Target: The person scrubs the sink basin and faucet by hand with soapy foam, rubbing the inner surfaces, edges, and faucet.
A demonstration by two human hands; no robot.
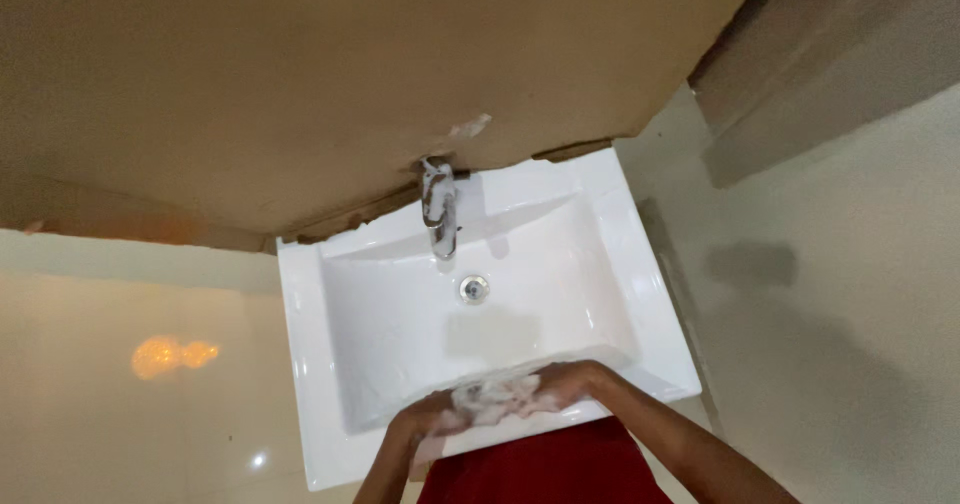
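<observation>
Grip: left hand [432, 422] and right hand [562, 384] pressed together, fingers loosely curled around white soap lather [492, 400], above near rim of white sink [300, 364]. Mid-lathering, seemingly; rinsing calls for chrome tap [439, 214] beyond.

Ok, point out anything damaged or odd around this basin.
The wall behind the white sink has a ragged, broken edge with a chipped patch above the faucet. The faucet carries soap foam. Both hands, left hand and right hand, are lathered.
</observation>
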